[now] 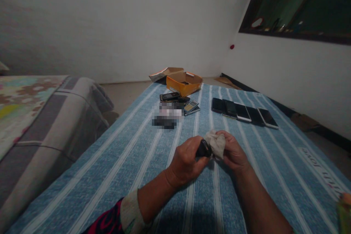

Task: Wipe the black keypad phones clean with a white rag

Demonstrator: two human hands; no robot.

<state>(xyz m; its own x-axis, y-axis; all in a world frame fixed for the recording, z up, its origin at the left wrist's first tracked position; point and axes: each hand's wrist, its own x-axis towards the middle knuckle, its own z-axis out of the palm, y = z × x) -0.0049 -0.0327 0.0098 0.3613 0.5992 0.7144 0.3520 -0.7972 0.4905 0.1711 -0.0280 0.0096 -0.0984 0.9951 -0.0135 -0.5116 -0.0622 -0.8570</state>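
White walls (123, 25) rise around a blue-striped mattress (274, 168), an orange cardboard box (184, 83) at its far edge and a row of smartphones (241, 112) toward the far right corner. Near the mattress's middle, the left hand (185, 162) curls shut around a small black object (203, 148), while the right hand (233, 150) pinches a crumpled off-white cloth (215, 142) against it.

A dark long sleeve (106, 220) with a magenta-pink pattern covers the left arm and ends in a wide, cream ribbed knit cuff (131, 212) just above the bare left hand (186, 161). The right forearm (260, 204) and right hand (233, 150) are bare.
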